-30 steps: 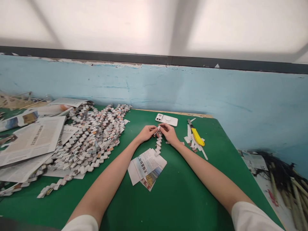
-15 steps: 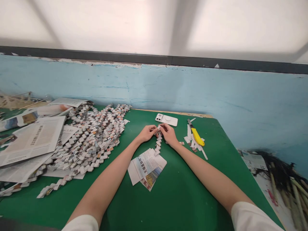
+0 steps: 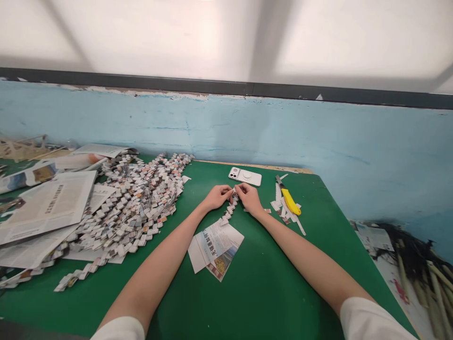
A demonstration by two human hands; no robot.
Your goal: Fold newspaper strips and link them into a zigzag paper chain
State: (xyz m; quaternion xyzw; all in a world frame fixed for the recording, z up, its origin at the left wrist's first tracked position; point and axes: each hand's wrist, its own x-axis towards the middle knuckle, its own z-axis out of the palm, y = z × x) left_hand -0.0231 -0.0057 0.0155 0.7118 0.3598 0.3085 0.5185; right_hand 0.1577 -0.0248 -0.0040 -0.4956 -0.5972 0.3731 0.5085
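A short zigzag chain of folded newspaper [image 3: 230, 211] hangs from between my fingertips, and its lower end touches the newspaper pieces [image 3: 216, 248] on the table. My left hand [image 3: 216, 197] pinches the chain's upper end from the left. From the right, the thumb and fingers of my right hand [image 3: 249, 197] close on the same end. The exact fold between the fingertips is too small to make out. Just beyond my hands lies a white phone [image 3: 245, 176], back side up.
On the green table [image 3: 269, 283], a yellow utility knife [image 3: 290, 201] rests on paper strips [image 3: 283, 210] to the right. A large heap of folded paper chain [image 3: 130, 208] and newspaper sheets [image 3: 53, 203] cover the left. A blue wall [image 3: 276, 132] stands behind; sticks [image 3: 437, 288] lie beyond the right edge.
The chain's lower end has swung left across the newspaper pieces. Both hands stay in nearly the same place, with the fingers slightly shifted at the chain's upper end.
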